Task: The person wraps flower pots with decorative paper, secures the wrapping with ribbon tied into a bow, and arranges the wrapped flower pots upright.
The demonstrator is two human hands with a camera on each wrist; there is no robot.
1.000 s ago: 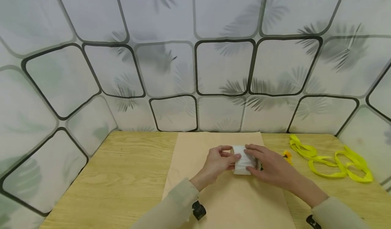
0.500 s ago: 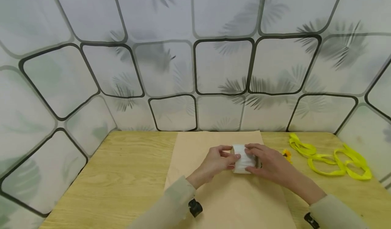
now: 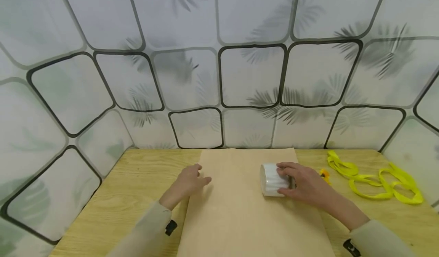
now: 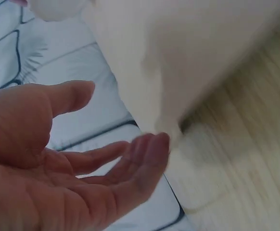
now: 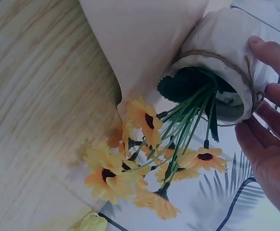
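Note:
A white ribbed vase [image 3: 272,180] lies on its side on a sheet of brown paper [image 3: 236,222]. My right hand [image 3: 306,184] holds it near the mouth, thumb and fingers around the wall. In the right wrist view, twine circles the vase's neck, and yellow artificial flowers [image 5: 104,173] on green stems stick out of the opening. At the paper's left edge, my left hand [image 3: 188,181] is spread with nothing in it. The left wrist view shows its relaxed fingertips [image 4: 157,149] close to that edge.
A loosely looped yellow ribbon [image 3: 343,168] lies on the wooden table [image 3: 147,184] at the right, beyond the flowers. A patterned cloth wall [image 3: 253,77] rises behind and at both sides of the table.
My left hand has let go of the vase's base and moved left to the paper's left edge. The right hand still holds the vase in about the same place.

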